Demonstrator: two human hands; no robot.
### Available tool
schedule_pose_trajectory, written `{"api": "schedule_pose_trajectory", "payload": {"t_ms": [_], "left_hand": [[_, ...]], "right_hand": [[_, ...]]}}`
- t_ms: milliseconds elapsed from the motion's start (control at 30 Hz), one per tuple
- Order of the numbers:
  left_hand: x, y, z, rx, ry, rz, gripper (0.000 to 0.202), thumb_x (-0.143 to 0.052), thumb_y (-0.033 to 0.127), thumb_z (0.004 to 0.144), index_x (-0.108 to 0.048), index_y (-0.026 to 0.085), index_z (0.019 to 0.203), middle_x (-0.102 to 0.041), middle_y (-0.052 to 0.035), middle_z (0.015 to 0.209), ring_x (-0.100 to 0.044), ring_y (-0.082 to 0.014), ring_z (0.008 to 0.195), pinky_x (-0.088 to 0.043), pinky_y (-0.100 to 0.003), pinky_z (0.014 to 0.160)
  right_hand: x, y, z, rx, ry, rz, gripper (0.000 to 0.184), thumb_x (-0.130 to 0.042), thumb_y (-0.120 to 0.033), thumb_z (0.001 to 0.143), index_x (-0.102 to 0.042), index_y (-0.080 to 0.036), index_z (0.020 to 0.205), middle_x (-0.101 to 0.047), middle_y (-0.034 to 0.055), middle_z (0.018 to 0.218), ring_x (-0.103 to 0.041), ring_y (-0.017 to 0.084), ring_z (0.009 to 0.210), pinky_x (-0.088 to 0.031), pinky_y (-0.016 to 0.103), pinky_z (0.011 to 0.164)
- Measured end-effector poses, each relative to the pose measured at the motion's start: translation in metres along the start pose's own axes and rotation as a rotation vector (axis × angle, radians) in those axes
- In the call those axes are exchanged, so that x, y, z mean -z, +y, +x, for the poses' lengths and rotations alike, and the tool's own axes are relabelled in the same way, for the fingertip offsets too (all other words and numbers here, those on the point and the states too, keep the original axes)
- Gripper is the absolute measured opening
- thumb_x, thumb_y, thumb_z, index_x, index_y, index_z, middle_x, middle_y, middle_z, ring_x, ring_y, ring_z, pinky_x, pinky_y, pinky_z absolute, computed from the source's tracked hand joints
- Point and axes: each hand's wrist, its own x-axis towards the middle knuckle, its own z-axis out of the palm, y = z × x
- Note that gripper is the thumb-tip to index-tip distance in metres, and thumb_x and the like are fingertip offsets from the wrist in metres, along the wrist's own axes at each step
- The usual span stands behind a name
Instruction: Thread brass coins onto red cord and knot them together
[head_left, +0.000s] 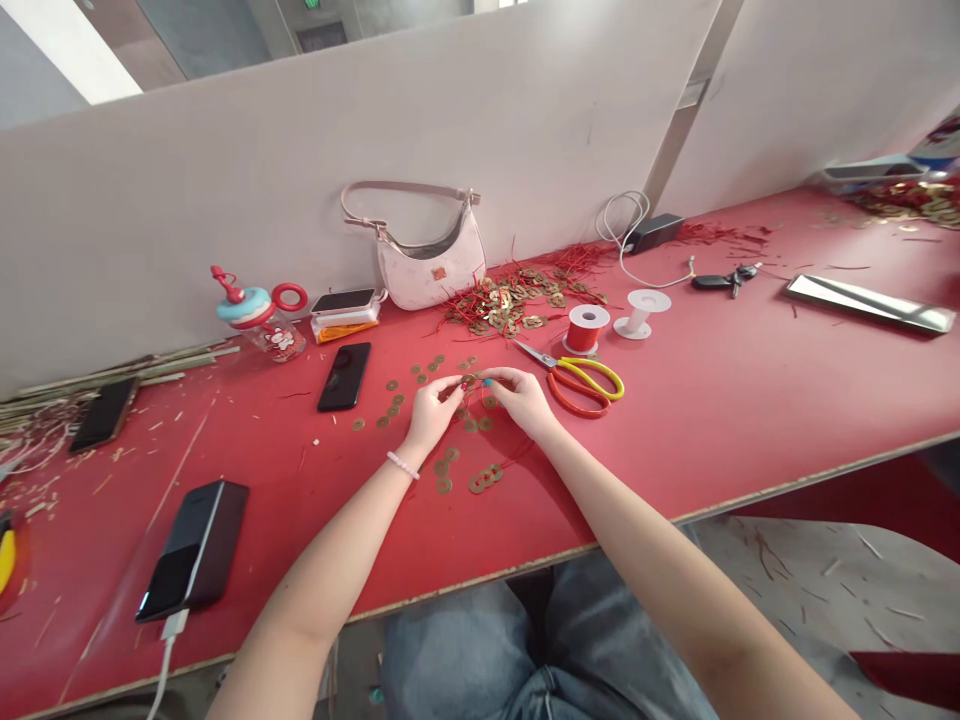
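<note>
My left hand (433,412), with a pink bead bracelet at the wrist, pinches a brass-coloured coin with a hole (469,381). Close against it, my right hand (523,400) is closed in a pinch on thin red cord; the fingertips partly hide the cord. Below the hands, a short row of overlapping coins (486,479) lies on the table with red cord trailing from it. More loose coins (444,468) are scattered under and to the left of my hands. Right of my right hand lie scissors (581,385) with one red and one yellow handle.
Behind my hands is a heap of corded coins (510,305) before a pink handbag (431,265). A red cord spool (585,330) and a white spool (642,312) stand right. Phone (344,377), cup (262,315) and power bank (195,550) are left. The table's front edge (480,583) is near.
</note>
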Motion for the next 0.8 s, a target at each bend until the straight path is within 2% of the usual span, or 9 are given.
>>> {"api": "schedule_pose_trajectory", "payload": {"t_ms": [67,167,433,667,800], "left_hand": [[0.0,-0.002,0.001,-0.002,0.021,-0.001,0.024,-0.058,0.023,0.075,-0.065,0.012,0.095,-0.069,-0.0106,0.093,-0.065,-0.0189,0.083,-0.052,-0.032,0.077],[0.001,-0.005,0.002,-0.009,0.045,0.0,0.029,-0.058,0.023,0.076,-0.062,0.012,0.103,-0.069,-0.01,0.09,-0.065,-0.0177,0.08,-0.052,-0.031,0.076],[0.001,-0.004,0.0,-0.121,0.072,0.137,0.026,-0.058,0.023,0.078,-0.06,0.015,0.102,-0.068,-0.0073,0.084,-0.064,-0.0154,0.074,-0.051,-0.027,0.069],[-0.002,0.001,-0.004,-0.178,0.068,0.218,0.023,-0.057,0.018,0.077,-0.061,0.016,0.1,-0.069,-0.0061,0.084,-0.064,-0.0147,0.073,-0.051,-0.026,0.067],[-0.003,0.002,-0.004,-0.19,0.061,0.239,0.023,-0.057,0.017,0.077,-0.061,0.016,0.1,-0.069,-0.0067,0.085,-0.064,-0.0154,0.074,-0.052,-0.027,0.067]], "right_hand": [[-0.001,0.001,0.0,0.046,0.039,-0.025,0.027,-0.048,-0.022,0.069,-0.061,-0.016,0.092,-0.066,0.0049,0.086,-0.058,0.012,0.066,-0.046,0.024,0.061],[-0.002,-0.001,-0.004,0.104,0.032,-0.008,0.03,-0.046,-0.022,0.071,-0.054,-0.018,0.1,-0.065,0.0038,0.085,-0.058,0.012,0.066,-0.046,0.024,0.06],[-0.005,-0.012,-0.011,0.136,0.034,-0.23,0.014,-0.047,-0.025,0.072,-0.046,-0.02,0.084,-0.062,0.0015,0.075,-0.054,0.012,0.06,-0.043,0.024,0.061],[-0.005,-0.012,-0.012,0.101,0.028,-0.195,0.012,-0.047,-0.028,0.074,-0.037,-0.022,0.074,-0.052,-0.0036,0.057,-0.049,0.011,0.047,-0.041,0.023,0.053],[-0.006,-0.014,-0.013,0.067,0.013,-0.177,0.013,-0.047,-0.028,0.074,-0.036,-0.023,0.073,-0.051,-0.0045,0.053,-0.05,0.012,0.042,-0.04,0.023,0.048]]}}
